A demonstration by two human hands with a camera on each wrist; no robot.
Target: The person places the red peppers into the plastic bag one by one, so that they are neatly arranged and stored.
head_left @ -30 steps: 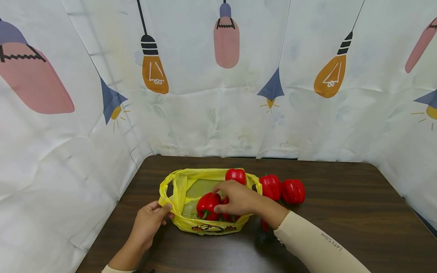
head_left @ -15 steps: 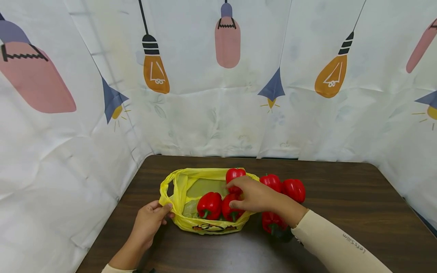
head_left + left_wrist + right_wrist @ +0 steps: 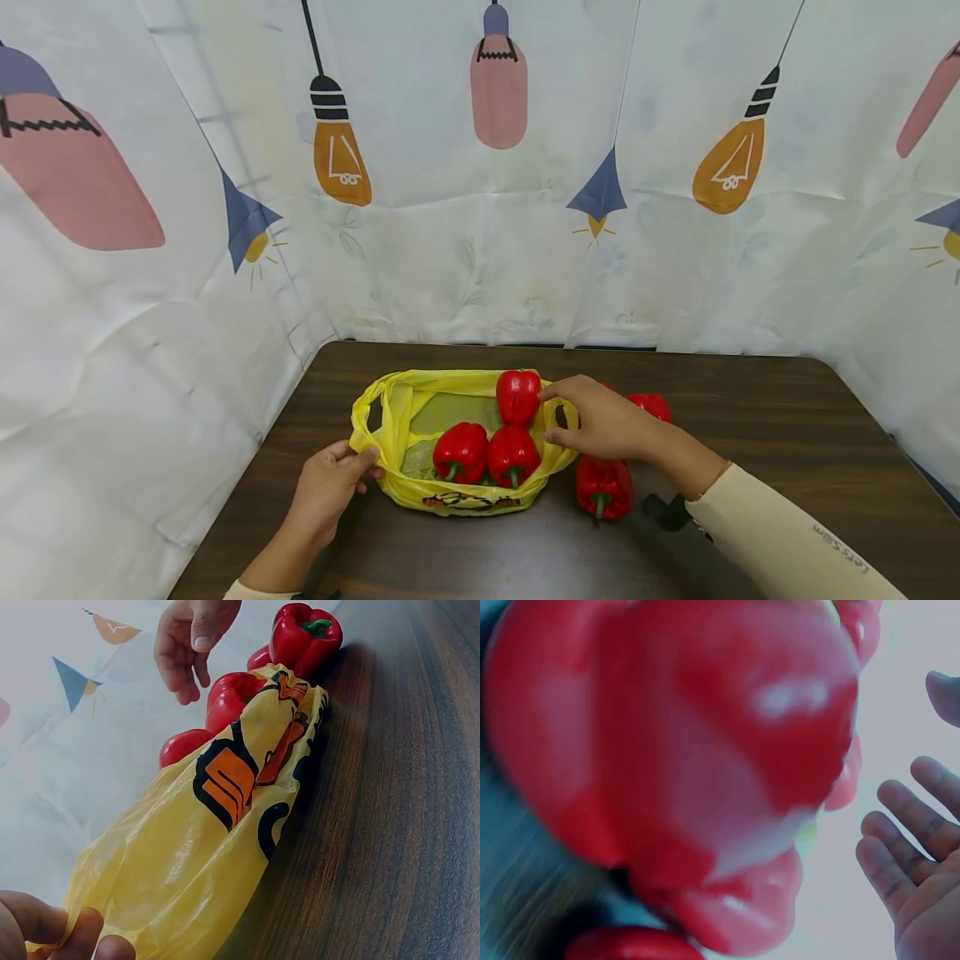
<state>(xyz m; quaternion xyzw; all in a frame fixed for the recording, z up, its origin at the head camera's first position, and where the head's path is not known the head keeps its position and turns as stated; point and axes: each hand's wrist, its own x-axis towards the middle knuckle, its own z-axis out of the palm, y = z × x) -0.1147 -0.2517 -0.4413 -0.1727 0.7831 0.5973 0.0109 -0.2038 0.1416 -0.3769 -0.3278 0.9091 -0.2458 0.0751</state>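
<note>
My left hand (image 3: 326, 492) pinches the left edge of a yellow plastic bag (image 3: 401, 493) between thumb and fingers; in the left wrist view its fingertips (image 3: 82, 930) grip the thin film. Inside the bag's mouth sit three red bell peppers: one in the front middle (image 3: 460, 452), one beside it (image 3: 513, 457) and one behind (image 3: 518, 397). My right hand (image 3: 603, 423) hangs over the bag's right handle with nothing in it. Its fingers (image 3: 904, 874) are spread and relaxed in the right wrist view, beside a large, near bell pepper (image 3: 697, 742).
Right of the bag, a bell pepper (image 3: 603, 489) lies on the dark wood table (image 3: 765, 467). Another bell pepper (image 3: 651, 406) shows behind my right forearm, and one more is mostly hidden by the hand. A curtain (image 3: 465, 275) printed with lamps stands behind the table.
My right hand has let go of the peppers in the bag and moved right, out over the bag's handle. The left hand keeps its pinch on the bag.
</note>
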